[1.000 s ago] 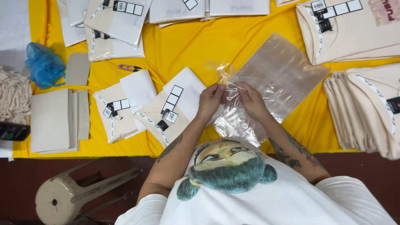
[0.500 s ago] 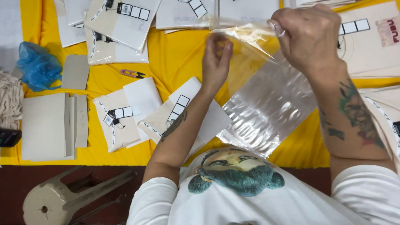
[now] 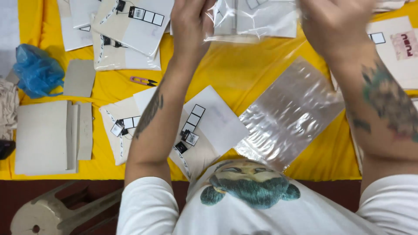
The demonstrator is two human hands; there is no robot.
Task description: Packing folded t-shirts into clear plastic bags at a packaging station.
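My left hand (image 3: 191, 24) and my right hand (image 3: 335, 26) are both raised near the top of the view, each pinching one side of a clear plastic bag (image 3: 254, 17) stretched between them. Below them, on the yellow tablecloth (image 3: 230, 74), lies a stack of clear plastic bags (image 3: 289, 115). Two folded cream garments with black-and-white tags (image 3: 200, 139) lie under my left forearm.
More folded tagged garments (image 3: 130, 30) lie at the top left, others at the right edge (image 3: 400, 56). Grey cardboard sheets (image 3: 48, 137) and a blue plastic bag (image 3: 37, 72) sit at the left. Small purple snips (image 3: 143, 81) lie on the cloth. A beige stool (image 3: 56, 213) stands below the table edge.
Both hands rose from the bag stack near my chest to the top of the view, lifting one clear bag and pulling it open between them.
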